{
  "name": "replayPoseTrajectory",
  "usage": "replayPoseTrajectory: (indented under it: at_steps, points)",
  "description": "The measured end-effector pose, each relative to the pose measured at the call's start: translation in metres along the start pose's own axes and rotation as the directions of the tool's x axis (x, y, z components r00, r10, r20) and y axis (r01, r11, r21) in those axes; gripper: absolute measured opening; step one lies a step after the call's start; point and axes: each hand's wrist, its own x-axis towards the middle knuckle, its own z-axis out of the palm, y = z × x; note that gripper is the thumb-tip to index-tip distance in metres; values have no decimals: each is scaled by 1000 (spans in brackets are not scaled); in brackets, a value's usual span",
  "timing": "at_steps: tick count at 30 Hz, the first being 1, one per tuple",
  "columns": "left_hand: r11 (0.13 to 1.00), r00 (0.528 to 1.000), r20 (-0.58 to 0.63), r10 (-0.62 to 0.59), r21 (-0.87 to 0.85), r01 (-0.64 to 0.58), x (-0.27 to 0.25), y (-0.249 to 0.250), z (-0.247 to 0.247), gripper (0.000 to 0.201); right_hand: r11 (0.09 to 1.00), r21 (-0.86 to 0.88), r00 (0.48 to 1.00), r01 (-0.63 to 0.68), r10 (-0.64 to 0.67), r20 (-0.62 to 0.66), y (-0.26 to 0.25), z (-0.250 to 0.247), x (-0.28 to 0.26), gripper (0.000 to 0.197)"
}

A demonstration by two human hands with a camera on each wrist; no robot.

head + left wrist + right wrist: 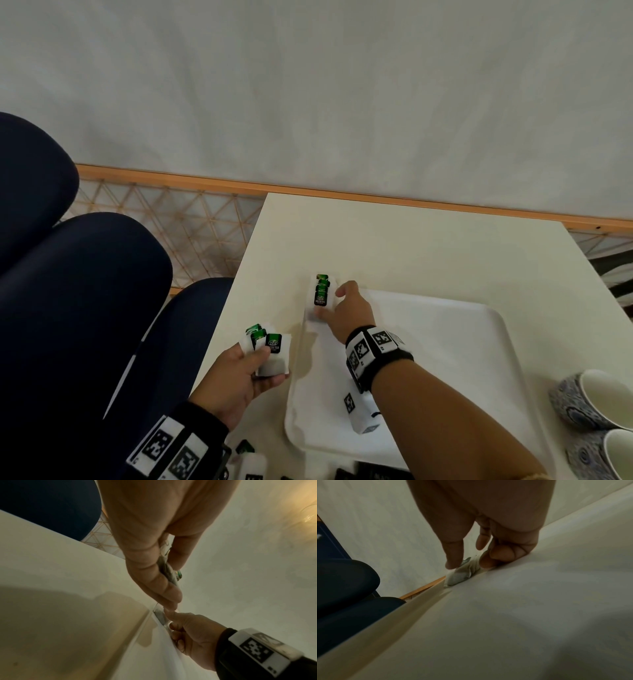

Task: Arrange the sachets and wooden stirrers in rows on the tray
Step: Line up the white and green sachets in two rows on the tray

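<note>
1. Left hand [239, 373] grips a fanned bunch of sachets [269, 349] between thumb and fingers, held over the table's [394, 246] left edge, just left of the tray [462, 342]
2. Left wrist view: same bunch [169, 572] pinched edge-on, green label just visible
3. Right hand [349, 308] is down at the tray's far-left corner, fingers curled, thumb and fingertips touching a short overlapping row of sachets [322, 294]
4. Right wrist view: thumb [453, 555] and curled fingers [488, 559] sit on either side of the row [460, 574]; looks like a light pinch, contact is partly hidden
5. Row runs away from the person along the tray's left rim, green-and-black labels up; how many sachets is unclear, roughly three labels show
6. More sachets [250, 462] lie on the table at the bottom edge of the head view, near the left wrist; dark packets [373, 474] beside them, too cropped to identify
7. White marker block [359, 411] sits on the tray under the right forearm
8. Two patterned cups [589, 401], white inside, stand on the table right of the tray
9. Dark blue chairs [68, 291] left of the table
</note>
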Motion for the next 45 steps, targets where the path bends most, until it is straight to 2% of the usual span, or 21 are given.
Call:
replayPoseTrajectory:
  at_steps: [4, 8, 11, 14, 16, 18, 21, 22, 24, 27, 30, 36, 39, 41, 45]
  points:
    - [1000, 1000, 25, 6, -11, -5, -1, 0, 2, 17, 992, -114, 998, 53, -49, 34, 2, 3, 1, 56]
    - [999, 995, 90, 36, -38, -32, -2, 3, 6, 28, 990, -126, 998, 57, -55, 18, -2, 2, 0, 53]
    - [998, 991, 116, 62, -36, -58, -3, 5, 9, 31, 994, -96, 998, 54, -52, 16, -2, 2, -2, 51]
    - [995, 989, 106, 102, -18, -101, -2, 5, 9, 30, 992, 31, 993, 121, -122, 12, -4, -1, -16, 41]
    - [992, 987, 93, 129, -6, -128, -2, 4, 9, 29, 974, 138, 975, 181, -196, 106, -5, -4, -32, 41]
    - [989, 986, 87, 145, 25, -147, -1, 3, 9, 29, 950, 257, 931, 180, -248, 266, -7, -6, -49, 45]
    - [970, 980, 74, 183, 148, -192, -1, 1, 12, 30, 934, 278, 881, 225, -317, 350, -4, -2, -63, 30]
    - [963, 978, 69, 196, 176, -205, -1, 0, 13, 29, 934, 267, 882, 238, -323, 343, -3, -1, -64, 26]
    - [957, 975, 46, 217, 187, -221, -1, -1, 15, 27, 936, 250, 896, 246, -318, 309, -1, -2, -65, 31]
    - [972, 974, -52, 219, 100, -214, 3, -2, 13, 20, 943, 219, 923, 252, -302, 237, 3, -4, -57, 37]
    - [979, 970, -130, 206, 36, -203, 6, 0, 8, 19, 962, 106, 952, 251, -266, 154, 8, -6, -44, 35]
    - [981, 971, -140, 196, 27, -194, 3, 1, 5, 14, 989, 41, 990, 139, -140, 26, 7, -10, -23, 46]
    - [983, 974, -132, 186, 35, -183, 4, 0, 4, 12, 989, 69, 990, 133, -130, -50, -3, -12, -17, 47]
    - [984, 975, -130, 179, 38, -176, 4, 0, 4, 12, 990, 82, 992, 111, -106, -60, -6, -11, -13, 47]
    - [986, 978, -129, 165, 29, -163, 3, 0, 5, 11, 998, -27, 998, 52, -52, 28, -4, -3, -11, 43]
